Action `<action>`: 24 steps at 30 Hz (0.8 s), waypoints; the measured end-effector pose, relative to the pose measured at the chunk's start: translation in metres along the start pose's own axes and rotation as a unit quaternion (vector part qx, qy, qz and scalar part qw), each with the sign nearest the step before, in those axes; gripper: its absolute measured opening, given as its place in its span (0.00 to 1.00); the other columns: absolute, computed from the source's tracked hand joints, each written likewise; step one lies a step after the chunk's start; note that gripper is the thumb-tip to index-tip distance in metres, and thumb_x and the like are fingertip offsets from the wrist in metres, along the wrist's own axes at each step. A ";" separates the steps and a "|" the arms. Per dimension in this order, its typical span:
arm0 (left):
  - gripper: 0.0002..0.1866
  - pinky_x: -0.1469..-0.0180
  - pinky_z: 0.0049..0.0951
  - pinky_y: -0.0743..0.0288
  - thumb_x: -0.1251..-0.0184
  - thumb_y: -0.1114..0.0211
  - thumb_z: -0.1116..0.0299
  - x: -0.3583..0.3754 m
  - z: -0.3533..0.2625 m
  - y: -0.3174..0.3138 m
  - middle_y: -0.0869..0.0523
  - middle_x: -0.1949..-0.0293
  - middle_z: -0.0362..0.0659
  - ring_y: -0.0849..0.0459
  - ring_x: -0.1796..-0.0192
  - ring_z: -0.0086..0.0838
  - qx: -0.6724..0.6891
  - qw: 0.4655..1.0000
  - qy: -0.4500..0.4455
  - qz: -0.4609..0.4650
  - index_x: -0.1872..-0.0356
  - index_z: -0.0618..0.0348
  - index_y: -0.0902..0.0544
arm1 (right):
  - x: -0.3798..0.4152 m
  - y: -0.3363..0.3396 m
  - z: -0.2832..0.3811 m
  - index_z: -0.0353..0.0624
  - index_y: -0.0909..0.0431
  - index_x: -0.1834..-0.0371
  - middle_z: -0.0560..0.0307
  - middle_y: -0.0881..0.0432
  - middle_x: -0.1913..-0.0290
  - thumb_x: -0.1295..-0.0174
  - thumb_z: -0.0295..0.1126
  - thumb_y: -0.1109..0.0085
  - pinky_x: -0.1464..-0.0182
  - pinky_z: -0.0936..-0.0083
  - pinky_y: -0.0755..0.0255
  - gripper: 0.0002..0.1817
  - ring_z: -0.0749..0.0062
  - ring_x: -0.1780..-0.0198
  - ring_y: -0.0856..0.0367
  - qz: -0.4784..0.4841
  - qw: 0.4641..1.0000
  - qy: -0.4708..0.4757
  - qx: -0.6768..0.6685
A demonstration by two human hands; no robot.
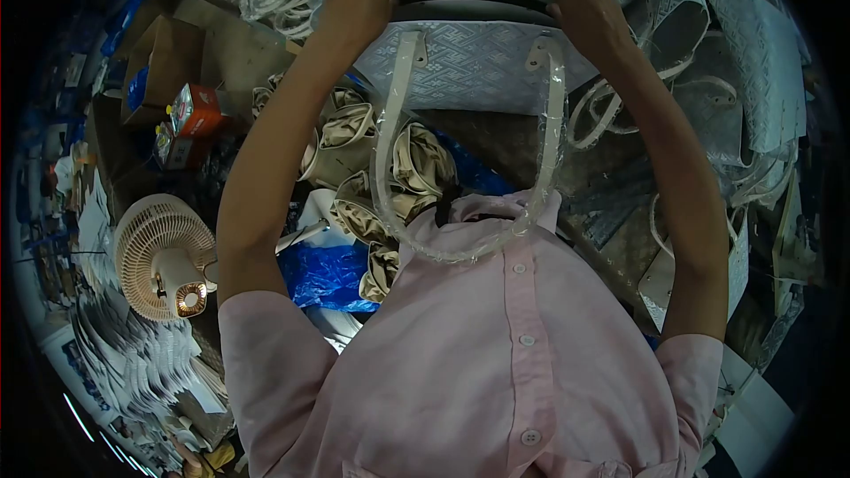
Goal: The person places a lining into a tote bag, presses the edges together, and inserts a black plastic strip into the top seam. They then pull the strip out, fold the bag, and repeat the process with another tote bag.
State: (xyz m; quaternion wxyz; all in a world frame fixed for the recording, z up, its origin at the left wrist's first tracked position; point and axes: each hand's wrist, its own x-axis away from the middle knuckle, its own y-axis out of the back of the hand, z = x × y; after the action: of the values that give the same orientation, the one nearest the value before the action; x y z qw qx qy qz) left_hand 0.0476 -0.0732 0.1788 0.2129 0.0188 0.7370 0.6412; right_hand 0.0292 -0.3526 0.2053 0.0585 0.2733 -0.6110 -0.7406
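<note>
A silvery-grey handbag (482, 66) with an embossed woven pattern is held up in front of me, its mouth open to a dark inside. My left hand (359, 9) is closed around the left end of the opening, and my right hand (591, 13) grips the right end. Fingertips of both hands are partly hidden by the bag's edge. Toward my pink shirt (496, 327) hangs a pale strap handle (381, 159), wrapped in clear plastic and fixed by two tabs.
More grey bags and panels (761, 62) pile at the right. Several rolled beige pieces (350, 128) lie left of centre, near blue plastic sheeting (328, 276). At the left are a fan (164, 257), an orange box (197, 111), a cardboard carton (168, 62) and stacked white sheets (128, 341).
</note>
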 end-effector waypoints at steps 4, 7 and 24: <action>0.14 0.63 0.45 0.26 0.48 0.33 0.63 0.005 -0.006 0.006 0.19 0.72 0.58 0.19 0.65 0.51 -0.017 1.000 -0.015 -0.007 0.75 0.67 0.21 | 0.001 -0.003 -0.001 0.37 0.32 0.65 0.40 0.21 0.74 0.50 0.26 0.38 0.68 0.56 0.29 0.14 0.44 0.67 0.21 -0.003 1.000 0.013 0.012; 0.13 0.64 0.45 0.26 0.48 0.34 0.64 0.001 -0.006 0.005 0.19 0.73 0.59 0.19 0.66 0.52 -0.018 0.999 -0.018 -0.022 0.74 0.67 0.22 | -0.003 -0.007 -0.005 0.38 0.32 0.63 0.40 0.21 0.73 0.50 0.27 0.38 0.67 0.57 0.29 0.14 0.44 0.67 0.21 -0.002 1.000 0.003 0.023; 0.08 0.71 0.41 0.23 0.47 0.38 0.69 0.000 -0.013 0.013 0.18 0.73 0.56 0.17 0.70 0.47 -0.109 0.991 -0.033 -0.067 0.78 0.62 0.21 | 0.004 -0.019 -0.038 0.40 0.31 0.58 0.43 0.21 0.70 0.51 0.30 0.35 0.67 0.60 0.29 0.19 0.47 0.66 0.20 -0.057 0.998 0.023 0.010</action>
State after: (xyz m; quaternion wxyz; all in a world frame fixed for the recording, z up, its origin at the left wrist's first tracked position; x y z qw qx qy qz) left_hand 0.0404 -0.0830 0.1927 0.2803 -0.0325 0.6547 0.7012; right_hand 0.0489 -0.3824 0.1823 0.0273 0.3254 -0.6004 -0.7300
